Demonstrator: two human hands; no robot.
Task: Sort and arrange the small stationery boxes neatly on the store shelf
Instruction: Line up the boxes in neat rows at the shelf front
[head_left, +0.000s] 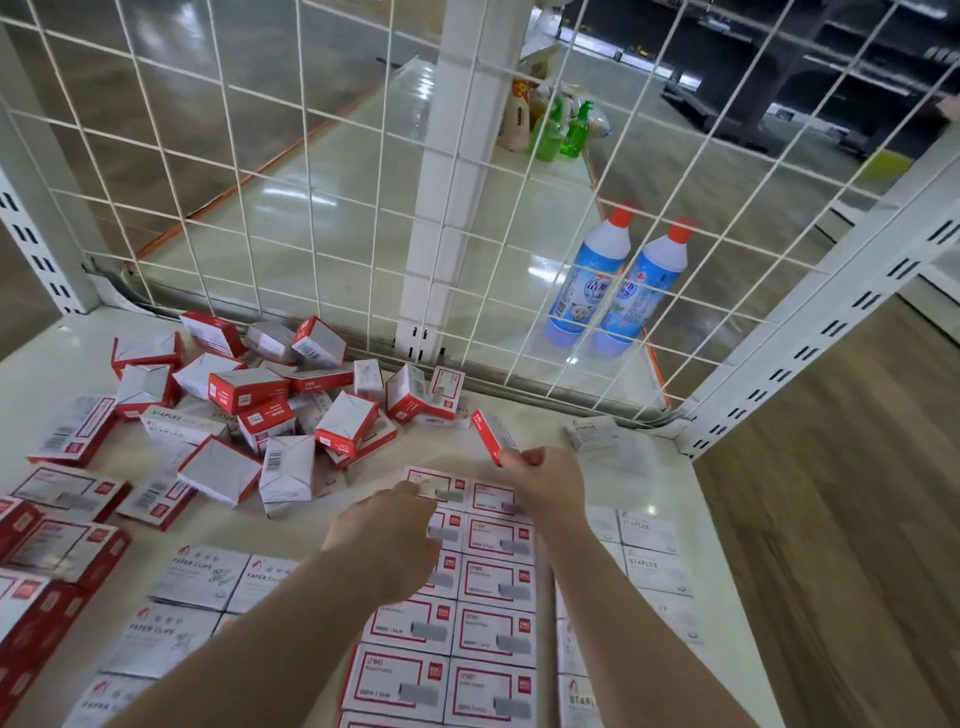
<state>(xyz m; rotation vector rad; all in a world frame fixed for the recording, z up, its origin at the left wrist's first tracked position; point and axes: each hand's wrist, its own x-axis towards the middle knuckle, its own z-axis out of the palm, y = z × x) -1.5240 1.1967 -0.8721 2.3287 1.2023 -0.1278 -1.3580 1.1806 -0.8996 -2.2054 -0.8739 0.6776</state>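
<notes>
Right hand (545, 480) pinched a red box (492, 435) above the rows' (493, 582) far edge; left hand (387, 535) lay slack on them; bare shelf (545, 431) beyond.

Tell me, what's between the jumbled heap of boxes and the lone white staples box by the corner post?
In the head view, between the heap and the staples box, the right hand holds up one red box; otherwise bare shelf.

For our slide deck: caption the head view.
Right hand lifts a red box above neat rows.
</notes>
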